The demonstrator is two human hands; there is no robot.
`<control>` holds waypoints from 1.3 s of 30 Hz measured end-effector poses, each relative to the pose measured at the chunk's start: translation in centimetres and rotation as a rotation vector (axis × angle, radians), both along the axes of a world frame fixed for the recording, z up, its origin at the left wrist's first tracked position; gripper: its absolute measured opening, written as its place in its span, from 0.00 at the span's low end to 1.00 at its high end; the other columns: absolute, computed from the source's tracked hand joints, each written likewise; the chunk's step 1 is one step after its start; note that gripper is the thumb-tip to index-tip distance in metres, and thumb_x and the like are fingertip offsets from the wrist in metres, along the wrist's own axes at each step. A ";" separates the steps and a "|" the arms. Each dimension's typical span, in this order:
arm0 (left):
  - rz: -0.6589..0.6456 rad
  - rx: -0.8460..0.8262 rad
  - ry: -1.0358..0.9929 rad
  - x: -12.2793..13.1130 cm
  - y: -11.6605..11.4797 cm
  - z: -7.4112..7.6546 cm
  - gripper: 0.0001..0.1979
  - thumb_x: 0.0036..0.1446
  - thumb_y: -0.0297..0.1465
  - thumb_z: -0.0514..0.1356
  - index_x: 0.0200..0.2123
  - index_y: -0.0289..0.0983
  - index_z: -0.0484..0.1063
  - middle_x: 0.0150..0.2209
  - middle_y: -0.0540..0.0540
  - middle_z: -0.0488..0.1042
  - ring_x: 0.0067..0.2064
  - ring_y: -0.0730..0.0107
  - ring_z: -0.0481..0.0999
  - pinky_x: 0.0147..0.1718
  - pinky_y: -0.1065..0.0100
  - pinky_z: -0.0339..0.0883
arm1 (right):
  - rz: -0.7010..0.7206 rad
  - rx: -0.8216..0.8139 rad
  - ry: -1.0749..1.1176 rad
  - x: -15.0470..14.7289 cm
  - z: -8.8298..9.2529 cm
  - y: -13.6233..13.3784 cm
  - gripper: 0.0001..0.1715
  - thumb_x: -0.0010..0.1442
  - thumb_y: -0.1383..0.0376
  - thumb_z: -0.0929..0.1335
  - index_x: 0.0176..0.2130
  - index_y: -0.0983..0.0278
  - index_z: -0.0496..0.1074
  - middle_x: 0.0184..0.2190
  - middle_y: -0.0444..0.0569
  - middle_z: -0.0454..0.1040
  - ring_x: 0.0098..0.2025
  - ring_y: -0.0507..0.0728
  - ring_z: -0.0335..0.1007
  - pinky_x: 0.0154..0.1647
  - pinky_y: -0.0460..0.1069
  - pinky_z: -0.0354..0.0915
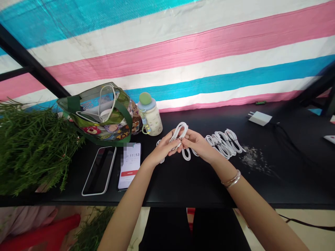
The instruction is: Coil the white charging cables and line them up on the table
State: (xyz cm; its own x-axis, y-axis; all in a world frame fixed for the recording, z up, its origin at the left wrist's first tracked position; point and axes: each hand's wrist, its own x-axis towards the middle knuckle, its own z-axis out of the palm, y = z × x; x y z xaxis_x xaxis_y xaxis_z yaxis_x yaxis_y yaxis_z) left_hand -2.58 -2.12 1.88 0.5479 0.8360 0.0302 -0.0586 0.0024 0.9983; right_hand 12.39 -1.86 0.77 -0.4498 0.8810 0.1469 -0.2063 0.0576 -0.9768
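A looped white cable (181, 129) is held between both my hands over the black table (183, 188). My left hand (165, 145) is closed round the bundle's left side. My right hand (195, 142) pinches the middle of the bundle, where a thin dark tie shows. A loop of white cable hangs below the fingers. Several coiled white cables (224, 143) with black ties lie in a row just right of my right hand. Another bit of white cable shows behind my left hand.
At the left stand a green patterned bag (112, 130), a bottle (153, 118) and a green plant (34, 150). Two phones (99, 170) (129, 170) lie in front of the bag. A white charger (260, 118) and white scraps (253, 158) lie at the right.
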 end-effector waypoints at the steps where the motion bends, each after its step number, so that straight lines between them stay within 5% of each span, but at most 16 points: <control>1: 0.007 -0.005 0.005 0.0 0.0 -0.1 0.30 0.52 0.42 0.57 0.56 0.32 0.63 0.21 0.55 0.62 0.19 0.81 0.53 0.18 0.75 0.43 | 0.006 0.004 0.001 0.0 0.0 0.0 0.30 0.46 0.44 0.71 0.38 0.63 0.69 0.24 0.42 0.72 0.24 0.49 0.69 0.24 0.45 0.57; 16: 0.032 0.008 0.015 0.2 0.1 0.1 0.26 0.53 0.37 0.50 0.54 0.30 0.64 0.18 0.57 0.62 0.15 0.82 0.50 0.17 0.73 0.41 | -0.020 -0.014 -0.028 0.0 0.4 -0.3 0.30 0.46 0.43 0.71 0.38 0.63 0.68 0.22 0.40 0.68 0.23 0.50 0.68 0.25 0.46 0.58; 32: 0.046 -0.006 0.082 0.1 0.0 -0.2 0.29 0.56 0.45 0.54 0.56 0.35 0.63 0.22 0.55 0.60 0.21 0.80 0.55 0.18 0.75 0.45 | -0.093 0.035 0.001 -0.5 -0.2 0.0 0.24 0.48 0.51 0.72 0.37 0.64 0.66 0.18 0.38 0.68 0.19 0.50 0.67 0.20 0.45 0.55; 39: 0.061 0.079 0.118 0.0 0.2 -0.4 0.27 0.58 0.43 0.52 0.56 0.33 0.62 0.22 0.55 0.63 0.19 0.80 0.56 0.18 0.74 0.50 | -0.133 0.061 -0.043 -0.7 0.0 -0.2 0.27 0.49 0.45 0.70 0.37 0.63 0.66 0.13 0.33 0.58 0.17 0.50 0.63 0.19 0.46 0.54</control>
